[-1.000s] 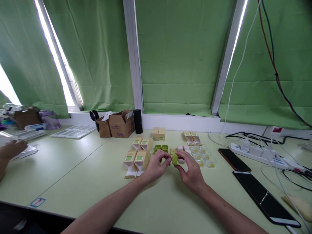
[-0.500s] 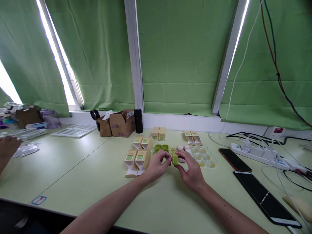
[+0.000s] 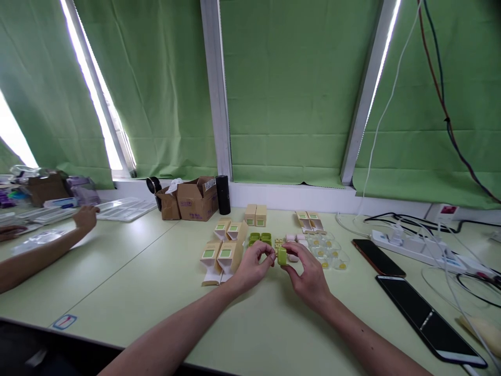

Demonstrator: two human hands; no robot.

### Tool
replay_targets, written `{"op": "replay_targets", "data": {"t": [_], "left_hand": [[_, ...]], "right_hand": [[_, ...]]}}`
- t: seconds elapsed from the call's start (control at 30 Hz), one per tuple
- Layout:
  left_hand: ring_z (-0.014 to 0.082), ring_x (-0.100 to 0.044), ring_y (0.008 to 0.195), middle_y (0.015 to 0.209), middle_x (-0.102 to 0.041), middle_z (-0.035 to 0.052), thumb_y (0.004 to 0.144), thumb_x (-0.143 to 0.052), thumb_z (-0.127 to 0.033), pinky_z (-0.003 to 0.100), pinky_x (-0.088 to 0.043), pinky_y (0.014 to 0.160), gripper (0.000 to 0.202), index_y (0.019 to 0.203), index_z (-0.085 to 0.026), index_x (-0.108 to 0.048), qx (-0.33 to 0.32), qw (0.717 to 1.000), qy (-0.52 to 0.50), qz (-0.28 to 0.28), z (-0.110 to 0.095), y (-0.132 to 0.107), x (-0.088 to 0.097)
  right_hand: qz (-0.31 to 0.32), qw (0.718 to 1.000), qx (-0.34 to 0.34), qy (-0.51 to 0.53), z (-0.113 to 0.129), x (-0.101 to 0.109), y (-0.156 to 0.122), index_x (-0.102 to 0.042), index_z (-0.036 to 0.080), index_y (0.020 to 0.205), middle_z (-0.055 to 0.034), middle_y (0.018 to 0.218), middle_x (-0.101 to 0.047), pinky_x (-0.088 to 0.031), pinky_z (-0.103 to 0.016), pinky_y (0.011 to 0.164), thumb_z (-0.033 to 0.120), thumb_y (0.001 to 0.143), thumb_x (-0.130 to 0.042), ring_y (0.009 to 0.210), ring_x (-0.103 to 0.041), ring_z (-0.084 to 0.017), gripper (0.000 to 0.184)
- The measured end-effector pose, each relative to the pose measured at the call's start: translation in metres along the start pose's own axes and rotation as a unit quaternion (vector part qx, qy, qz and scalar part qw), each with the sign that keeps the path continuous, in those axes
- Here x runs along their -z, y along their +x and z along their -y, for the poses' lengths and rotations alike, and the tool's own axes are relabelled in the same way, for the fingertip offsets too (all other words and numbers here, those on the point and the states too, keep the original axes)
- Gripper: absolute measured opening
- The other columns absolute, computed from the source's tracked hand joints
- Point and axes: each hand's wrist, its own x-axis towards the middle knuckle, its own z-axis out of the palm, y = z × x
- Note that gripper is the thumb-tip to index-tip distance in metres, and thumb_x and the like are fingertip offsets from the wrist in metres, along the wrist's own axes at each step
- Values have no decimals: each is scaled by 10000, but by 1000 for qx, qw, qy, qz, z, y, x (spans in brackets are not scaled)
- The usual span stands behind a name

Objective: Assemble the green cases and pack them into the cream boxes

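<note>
Between thumb and fingers, my right hand grips a small green block-like piece just above the table. My left hand is pinched closed at the left side of that piece; whatever its fingertips hold is too small to make out. Behind my hands lie green square pieces, small yellow pieces and pale pink pieces, partly covered by my fingers. To the right are clear plastic domes with yellow centres. Open small cartons stand left of my left hand.
More small cartons stand behind and at back right. Two phones and a power strip with cables lie right. A cardboard box and black cylinder stand back left. Another person's arm reaches in from the left.
At the left, the other person's arm has reached farther in, toward the white trays. My hands and the green piece have stayed nearly in place.
</note>
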Motion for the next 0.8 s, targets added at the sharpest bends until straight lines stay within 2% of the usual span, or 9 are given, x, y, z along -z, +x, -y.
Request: {"op": "replay_targets", "data": {"t": [0.8], "left_hand": [[210,-613,860,837,-655,44,942,-614,-359,324,-459,791,246,766,-189,-645,10,1000,5,1,-5,-1,3]], "right_hand": [[2,1000,-16,15,-3,0,-1,-608,266,1342,-115,1292,-729,-659,-464,943,249,969,-636,1220,-705,-304,375]]}}
